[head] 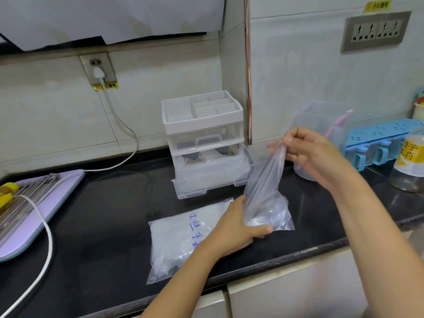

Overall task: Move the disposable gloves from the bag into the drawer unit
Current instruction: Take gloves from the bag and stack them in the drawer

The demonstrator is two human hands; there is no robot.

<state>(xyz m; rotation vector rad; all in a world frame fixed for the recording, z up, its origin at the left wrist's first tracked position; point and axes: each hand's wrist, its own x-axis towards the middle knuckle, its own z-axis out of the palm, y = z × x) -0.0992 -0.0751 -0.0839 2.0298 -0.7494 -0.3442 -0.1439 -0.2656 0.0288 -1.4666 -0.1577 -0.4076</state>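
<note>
1. Two hands are in play, both on plastic. At centre right my right hand (314, 152) pinches the top of a thin clear wad of gloves (266, 180) between thumb and curled fingers. It is held high, I'd say so the film draws clear of the bag's mouth.
2. My left hand (236, 226), lower centre, curls round the near end of the bag (174, 244) with the thumb laid across. I read that as an anchor, pinning the bag to the black counter (103, 226) while the gloves come up.
3. One bag with blue writing lies flat in the lower middle. It looks well stuffed, so I judge plenty is left to shift.
4. One drawer unit (204, 125) stands against the wall at centre, just behind the bag. It has two drawers: the upper drawer (207, 141) is closed, and the lower drawer (190, 191) is pulled out toward me, with clear plastic already lying in it.
5. How many gloves are in the pinch I cannot tell; it is film on film.
6. Round the edges: two wall sockets, one at upper left (98, 70) with a white plug in it and one at upper right (376, 31); one lilac board (34, 214) at the left edge; one blue rack (378, 134) on the right.
</note>
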